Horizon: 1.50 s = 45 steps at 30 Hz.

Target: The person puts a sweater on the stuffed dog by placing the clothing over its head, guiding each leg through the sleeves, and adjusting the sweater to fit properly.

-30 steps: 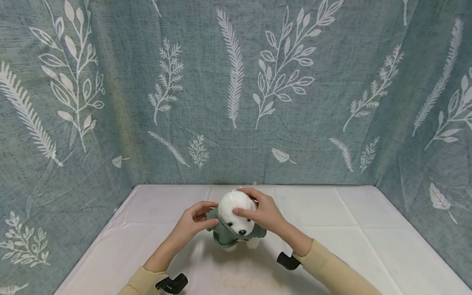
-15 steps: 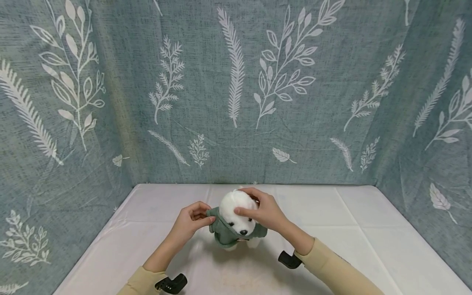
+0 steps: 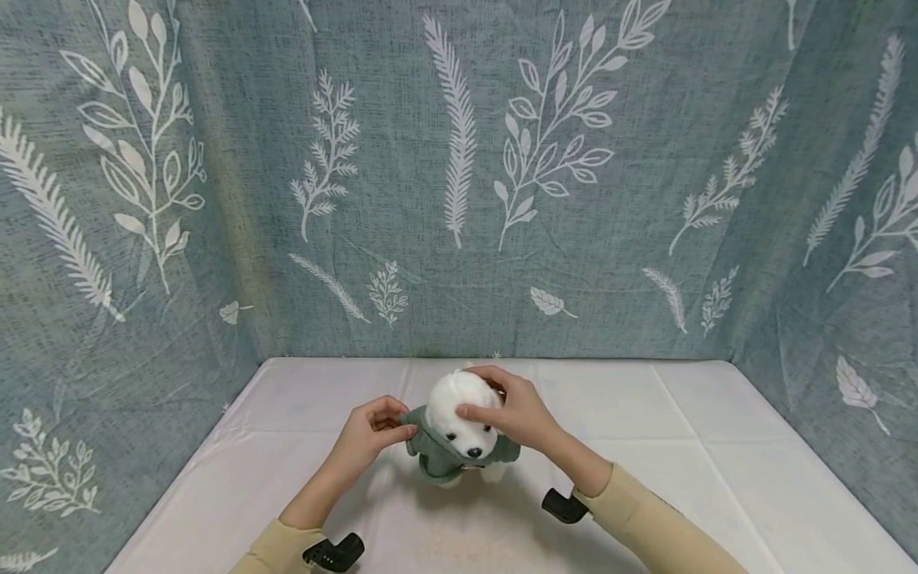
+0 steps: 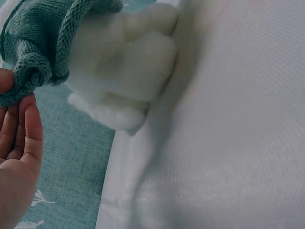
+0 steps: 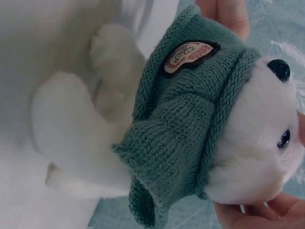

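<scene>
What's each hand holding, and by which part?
Right hand grips the plush dog by its head; left hand pinches the edge of its green sweater.

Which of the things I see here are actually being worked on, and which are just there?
In use:
- toy dog, held at the head by the right hand
- green sweater, pinched by the left hand

Just there:
- white tablecloth
- leaf-print curtain
</scene>
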Each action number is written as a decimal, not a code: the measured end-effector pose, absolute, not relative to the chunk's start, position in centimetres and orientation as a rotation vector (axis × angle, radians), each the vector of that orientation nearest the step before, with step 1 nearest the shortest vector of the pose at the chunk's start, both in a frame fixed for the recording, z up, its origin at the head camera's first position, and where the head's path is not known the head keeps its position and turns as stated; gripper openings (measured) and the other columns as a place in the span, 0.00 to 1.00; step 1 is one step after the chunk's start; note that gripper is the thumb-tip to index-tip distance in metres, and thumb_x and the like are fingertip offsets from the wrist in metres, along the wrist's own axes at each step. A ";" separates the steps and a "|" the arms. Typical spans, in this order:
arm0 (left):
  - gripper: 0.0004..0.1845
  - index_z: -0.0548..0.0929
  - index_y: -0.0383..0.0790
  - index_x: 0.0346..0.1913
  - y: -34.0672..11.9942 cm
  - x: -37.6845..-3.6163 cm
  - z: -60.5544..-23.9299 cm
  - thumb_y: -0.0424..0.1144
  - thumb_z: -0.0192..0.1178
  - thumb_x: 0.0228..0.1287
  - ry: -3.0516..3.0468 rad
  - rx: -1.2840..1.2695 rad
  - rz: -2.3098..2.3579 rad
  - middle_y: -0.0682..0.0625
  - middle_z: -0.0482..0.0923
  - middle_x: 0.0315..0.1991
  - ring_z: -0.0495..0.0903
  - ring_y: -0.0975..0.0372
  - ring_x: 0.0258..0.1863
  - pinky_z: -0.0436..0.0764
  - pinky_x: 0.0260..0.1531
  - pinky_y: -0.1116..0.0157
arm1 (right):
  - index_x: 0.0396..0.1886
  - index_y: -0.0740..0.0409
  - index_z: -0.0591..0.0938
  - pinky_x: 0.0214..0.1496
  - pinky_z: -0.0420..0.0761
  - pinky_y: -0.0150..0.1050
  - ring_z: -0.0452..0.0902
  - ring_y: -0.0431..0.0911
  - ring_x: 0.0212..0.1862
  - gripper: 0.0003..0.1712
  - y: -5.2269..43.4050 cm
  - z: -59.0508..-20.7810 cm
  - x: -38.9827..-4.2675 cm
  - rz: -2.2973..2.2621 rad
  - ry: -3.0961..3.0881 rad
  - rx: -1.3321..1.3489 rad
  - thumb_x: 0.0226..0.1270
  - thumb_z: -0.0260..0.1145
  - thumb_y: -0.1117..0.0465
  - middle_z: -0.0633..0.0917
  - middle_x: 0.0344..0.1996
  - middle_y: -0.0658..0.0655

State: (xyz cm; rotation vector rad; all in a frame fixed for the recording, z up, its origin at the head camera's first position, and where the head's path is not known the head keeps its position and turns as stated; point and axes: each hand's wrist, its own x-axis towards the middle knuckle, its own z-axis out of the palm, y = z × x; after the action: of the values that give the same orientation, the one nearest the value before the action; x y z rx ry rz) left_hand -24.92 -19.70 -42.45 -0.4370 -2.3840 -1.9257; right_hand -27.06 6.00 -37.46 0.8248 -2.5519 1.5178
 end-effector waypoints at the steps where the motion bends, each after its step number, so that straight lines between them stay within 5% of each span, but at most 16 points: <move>1: 0.14 0.77 0.30 0.40 -19.7 -24.9 -42.4 0.35 0.68 0.56 -2.385 -0.441 -1.922 0.57 0.80 0.28 0.78 0.64 0.29 0.80 0.34 0.63 | 0.57 0.43 0.77 0.43 0.81 0.37 0.79 0.46 0.49 0.29 6.0 -37.4 -27.0 1.516 -2.553 0.825 0.54 0.73 0.49 0.81 0.52 0.49; 14: 0.12 0.78 0.31 0.38 -19.2 -24.8 -42.9 0.32 0.68 0.54 -2.429 -0.384 -1.865 0.46 0.82 0.32 0.79 0.64 0.28 0.79 0.33 0.66 | 0.58 0.43 0.77 0.43 0.81 0.37 0.79 0.45 0.49 0.29 5.9 -37.4 -27.1 1.529 -2.577 0.831 0.55 0.72 0.47 0.82 0.51 0.49; 32: 0.09 0.81 0.34 0.36 -18.3 -25.2 -44.0 0.30 0.69 0.52 -2.469 -0.099 -1.755 0.50 0.80 0.27 0.77 0.64 0.26 0.76 0.29 0.68 | 0.58 0.40 0.77 0.44 0.80 0.37 0.79 0.44 0.49 0.29 6.3 -37.4 -27.2 1.507 -2.581 0.858 0.55 0.72 0.46 0.81 0.51 0.47; 37: 0.10 0.82 0.37 0.40 -18.2 -25.0 -43.7 0.33 0.68 0.54 -2.469 -0.112 -1.780 0.49 0.81 0.31 0.79 0.63 0.30 0.78 0.33 0.66 | 0.60 0.44 0.75 0.53 0.80 0.41 0.78 0.47 0.54 0.27 7.6 -37.7 -27.2 1.557 -2.516 0.873 0.61 0.68 0.48 0.81 0.54 0.51; 40: 0.15 0.82 0.37 0.46 -18.4 -24.7 -43.5 0.34 0.68 0.56 -2.474 -0.172 -1.802 0.46 0.82 0.36 0.80 0.62 0.35 0.79 0.37 0.66 | 0.59 0.46 0.76 0.56 0.78 0.42 0.78 0.47 0.55 0.23 8.7 -38.1 -27.1 1.553 -2.497 0.741 0.66 0.63 0.47 0.82 0.52 0.52; 45: 0.20 0.79 0.39 0.52 -18.6 -24.1 -43.2 0.36 0.69 0.54 -2.475 -0.178 -1.840 0.44 0.81 0.44 0.80 0.60 0.43 0.79 0.40 0.66 | 0.50 0.50 0.79 0.46 0.81 0.42 0.81 0.47 0.45 0.19 11.0 -39.6 -27.0 1.541 -2.600 0.396 0.65 0.63 0.46 0.85 0.41 0.51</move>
State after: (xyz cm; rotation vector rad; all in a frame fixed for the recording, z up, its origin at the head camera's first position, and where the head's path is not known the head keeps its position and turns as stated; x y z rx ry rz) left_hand -24.09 -18.59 -43.19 -0.1780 -2.4752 -1.8402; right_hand -26.95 10.98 -39.63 0.3964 -2.5998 1.5411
